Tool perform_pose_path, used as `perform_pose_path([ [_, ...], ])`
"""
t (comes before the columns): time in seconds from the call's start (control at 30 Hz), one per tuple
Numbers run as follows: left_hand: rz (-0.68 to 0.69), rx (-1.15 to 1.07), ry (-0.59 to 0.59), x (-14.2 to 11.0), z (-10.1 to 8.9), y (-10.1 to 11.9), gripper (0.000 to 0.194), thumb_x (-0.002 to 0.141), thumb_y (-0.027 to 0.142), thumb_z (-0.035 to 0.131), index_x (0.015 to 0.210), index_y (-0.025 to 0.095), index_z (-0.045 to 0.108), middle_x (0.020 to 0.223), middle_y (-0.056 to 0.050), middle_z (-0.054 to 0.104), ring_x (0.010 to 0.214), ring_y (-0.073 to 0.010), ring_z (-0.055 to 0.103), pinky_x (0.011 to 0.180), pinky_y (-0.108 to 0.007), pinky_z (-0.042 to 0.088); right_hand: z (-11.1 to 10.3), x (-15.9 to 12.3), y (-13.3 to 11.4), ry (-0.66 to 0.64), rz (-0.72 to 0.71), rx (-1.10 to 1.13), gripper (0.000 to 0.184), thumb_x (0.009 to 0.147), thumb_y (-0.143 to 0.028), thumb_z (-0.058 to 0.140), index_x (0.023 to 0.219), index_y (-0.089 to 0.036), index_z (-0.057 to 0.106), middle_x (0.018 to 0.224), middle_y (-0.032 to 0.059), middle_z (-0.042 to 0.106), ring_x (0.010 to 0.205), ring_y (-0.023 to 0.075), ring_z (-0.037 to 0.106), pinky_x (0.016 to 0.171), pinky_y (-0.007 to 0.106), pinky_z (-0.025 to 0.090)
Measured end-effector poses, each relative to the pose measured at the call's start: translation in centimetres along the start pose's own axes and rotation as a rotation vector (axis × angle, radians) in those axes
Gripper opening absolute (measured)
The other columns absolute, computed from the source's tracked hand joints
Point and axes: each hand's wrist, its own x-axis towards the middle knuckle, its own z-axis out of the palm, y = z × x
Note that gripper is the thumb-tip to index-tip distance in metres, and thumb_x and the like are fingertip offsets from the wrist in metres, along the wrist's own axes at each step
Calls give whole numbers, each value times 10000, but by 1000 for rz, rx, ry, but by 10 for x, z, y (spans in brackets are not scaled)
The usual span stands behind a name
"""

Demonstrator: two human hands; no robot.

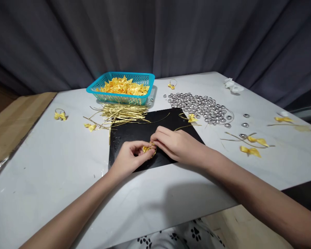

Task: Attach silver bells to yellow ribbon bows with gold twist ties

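- Bow [145, 149], of yellow satiny ribbon with thin gold strands about it, sits between the two hands over the near edge of the smooth black mat [136, 133].
- Left hand [131, 155] pinches the bow between thumb and fingers.
- Right hand [172, 142] has its fingertips bunched together at the bow's top, pinching; exactly what they grip is hidden.
- Gold wires [124, 112], stiff and metallic, lie in a loose sheaf at the mat's far left corner.
- Turquoise lattice basket [136, 100], heaped with pointed, glossy bows [123, 85], stands near the table's far edge.
- Silver pieces [197, 105], rounded and shiny, spread past the mat's far right corner.
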Motion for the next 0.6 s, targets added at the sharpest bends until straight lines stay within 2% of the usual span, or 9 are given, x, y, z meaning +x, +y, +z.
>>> perform_pose_path([
  [0.13, 5, -69, -15, 0, -1, 5, 191, 712, 311, 640, 676, 143, 724, 532, -4, 598, 500, -93, 486, 479, -205, 376, 3, 3, 1, 76, 125, 305, 122, 902, -203, 427, 921, -138, 529, 846, 33, 535, 653, 92, 493, 582, 222, 376],
  [0.23, 24, -141, 8, 1, -3, 4, 193, 747, 326, 632, 734, 162, 732, 569, 0, 609, 520, -84, 490, 482, -186, 372, 8, 6, -2, 185, 374, 574, 203, 842, -207, 519, 1030, -134, 495, 840, 7, 518, 506, 38, 430, 475, 190, 345],
  [0.33, 27, -237, 60, 3, -5, 1, 176, 754, 329, 643, 765, 176, 731, 583, 13, 594, 532, -74, 478, 479, -171, 357, 12, 8, -6, 116, 560, 828, 189, 835, -256, 527, 971, -126, 536, 663, -38, 497, 398, 30, 389, 380, 172, 293],
  [0.4, 15, -292, 84, 4, -6, -1, 173, 752, 328, 649, 773, 177, 731, 573, 22, 569, 531, -68, 462, 477, -166, 349, 13, 9, -7, 41, 592, 937, 202, 835, -295, 533, 926, -122, 582, 507, -74, 435, 360, 45, 375, 357, 172, 308],
  [0.47, 4, -324, 90, 4, -6, -2, 179, 754, 331, 649, 786, 175, 732, 570, 25, 553, 530, -65, 449, 475, -163, 344, 12, 10, -9, 54, 598, 977, 231, 818, -314, 565, 929, -119, 618, 473, -77, 432, 353, 45, 369, 346, 169, 324],
  [0.6, 12, -319, 84, 4, -6, -3, 183, 756, 333, 651, 810, 178, 731, 568, 30, 547, 528, -66, 447, 481, -166, 348, 13, 11, -10, 194, 558, 970, 235, 774, -310, 632, 918, -129, 675, 763, 3, 573, 404, 8, 395, 332, 155, 325],
])
